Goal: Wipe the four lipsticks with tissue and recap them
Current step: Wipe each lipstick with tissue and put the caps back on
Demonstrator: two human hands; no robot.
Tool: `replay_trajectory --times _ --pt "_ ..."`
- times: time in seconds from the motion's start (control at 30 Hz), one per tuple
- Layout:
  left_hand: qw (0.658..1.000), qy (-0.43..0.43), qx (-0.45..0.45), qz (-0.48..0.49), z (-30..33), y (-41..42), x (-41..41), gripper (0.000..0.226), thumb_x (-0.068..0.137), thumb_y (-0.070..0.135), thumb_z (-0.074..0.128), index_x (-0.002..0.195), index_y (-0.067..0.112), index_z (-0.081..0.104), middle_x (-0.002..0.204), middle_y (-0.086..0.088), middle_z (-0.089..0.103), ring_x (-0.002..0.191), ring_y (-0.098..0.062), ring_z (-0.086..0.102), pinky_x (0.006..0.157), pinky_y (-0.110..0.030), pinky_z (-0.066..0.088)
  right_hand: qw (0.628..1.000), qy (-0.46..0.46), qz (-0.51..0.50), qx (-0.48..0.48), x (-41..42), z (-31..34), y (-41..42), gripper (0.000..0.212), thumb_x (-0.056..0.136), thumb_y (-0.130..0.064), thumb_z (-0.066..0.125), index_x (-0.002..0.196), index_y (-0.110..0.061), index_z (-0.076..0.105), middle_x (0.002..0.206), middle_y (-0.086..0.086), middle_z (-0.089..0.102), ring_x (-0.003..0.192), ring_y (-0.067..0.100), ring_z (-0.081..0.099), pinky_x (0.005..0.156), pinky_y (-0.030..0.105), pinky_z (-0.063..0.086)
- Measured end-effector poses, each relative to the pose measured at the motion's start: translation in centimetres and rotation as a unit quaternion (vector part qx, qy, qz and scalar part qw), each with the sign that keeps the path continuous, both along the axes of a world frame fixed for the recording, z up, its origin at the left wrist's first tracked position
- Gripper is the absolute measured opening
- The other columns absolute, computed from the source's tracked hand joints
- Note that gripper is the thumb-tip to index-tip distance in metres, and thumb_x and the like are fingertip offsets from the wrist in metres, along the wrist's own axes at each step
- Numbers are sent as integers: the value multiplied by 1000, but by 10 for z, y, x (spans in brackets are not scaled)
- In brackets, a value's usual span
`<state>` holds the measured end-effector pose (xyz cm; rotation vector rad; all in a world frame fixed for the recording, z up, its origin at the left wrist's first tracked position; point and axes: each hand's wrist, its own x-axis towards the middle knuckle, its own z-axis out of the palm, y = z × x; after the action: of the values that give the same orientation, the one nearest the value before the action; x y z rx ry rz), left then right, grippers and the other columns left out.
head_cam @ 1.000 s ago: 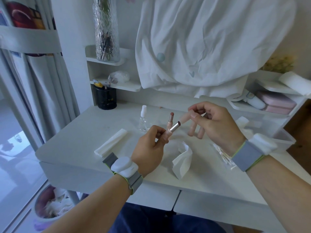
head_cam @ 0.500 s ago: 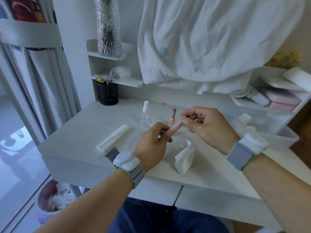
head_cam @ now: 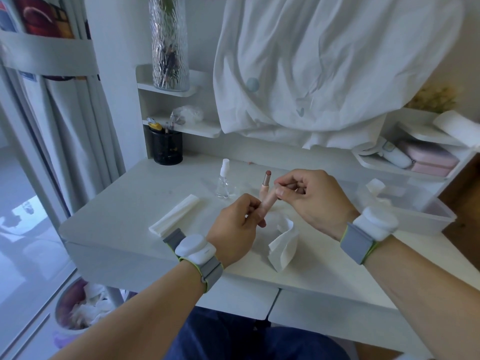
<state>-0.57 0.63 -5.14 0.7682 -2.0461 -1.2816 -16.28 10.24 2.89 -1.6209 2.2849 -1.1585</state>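
Observation:
My left hand (head_cam: pixel 237 224) grips the lower end of a slim pink lipstick (head_cam: pixel 268 203) held slanted above the white table (head_cam: pixel 124 227). My right hand (head_cam: pixel 311 196) pinches its upper end, where the pink cap sits over the tip. Just behind them a second lipstick (head_cam: pixel 266 181) stands upright and uncapped, its brownish-red tip showing. A crumpled white tissue (head_cam: pixel 284 242) lies on the table below my hands. Other lipsticks are not visible.
A small clear spray bottle (head_cam: pixel 224 181) stands left of the upright lipstick. A folded stack of tissues (head_cam: pixel 175 218) lies at the left. A clear plastic box (head_cam: pixel 415 206) sits at the right, a black pen cup (head_cam: pixel 167 146) at the back left, shelves behind.
A second ago the held lipstick's silver neck was bare and my right hand held the cap apart. The cap has since come down over the tip and the hands have closed together.

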Motion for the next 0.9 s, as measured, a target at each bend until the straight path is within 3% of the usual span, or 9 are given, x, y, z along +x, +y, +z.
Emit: replay_trajectory --times 0.1,0.2,0.33,0.47,0.67,0.77,0.9 --pt "999 33 28 -7 4 3 0 8 107 34 57 105 27 62 96 11 74 50 -7 55 50 -23 46 999 22 6 38 -2 18 2 3 95 -29 77 96 -31 79 73 -25 73 74 18 74 79 37 60" --pt "998 44 43 14 6 4 0 15 103 39 61 115 30 61 104 10 71 50 -12 60 51 -22 47 997 37 3 65 -9 46 2 3 97 -25 75 98 -27 76 79 -12 76 61 18 76 70 34 59" --pt "998 35 43 42 3 1 -2 14 102 41 59 114 34 61 95 12 74 59 -8 61 60 -30 53 977 172 -37 119 -31 75 -17 8 94 -33 75 102 -32 77 101 -11 75 95 14 69 79 26 46" --pt "997 36 43 44 2 1 -3 11 102 33 59 112 35 62 85 10 75 62 -10 61 64 -35 56 950 222 -20 220 -43 71 -39 13 96 -33 73 107 -28 77 108 -7 75 100 18 69 86 32 52" --pt "997 33 44 52 3 1 -2 13 102 28 56 113 32 62 83 7 75 58 -8 59 60 -29 50 947 190 -56 253 -42 53 -49 5 95 -35 72 93 -31 74 98 -6 79 80 19 74 90 40 62" --pt "998 30 40 49 3 1 -2 14 103 25 56 114 31 62 82 7 75 56 -6 58 59 -26 47 948 191 -76 243 -40 49 -50 6 94 -36 71 93 -31 74 97 -6 80 83 20 76 90 40 63" --pt "998 26 39 47 3 2 -2 15 103 24 55 113 31 62 81 7 75 55 -2 57 57 -24 48 951 141 -73 264 -36 50 -46 10 99 -32 67 96 -25 73 77 -3 82 64 22 79 86 40 65"
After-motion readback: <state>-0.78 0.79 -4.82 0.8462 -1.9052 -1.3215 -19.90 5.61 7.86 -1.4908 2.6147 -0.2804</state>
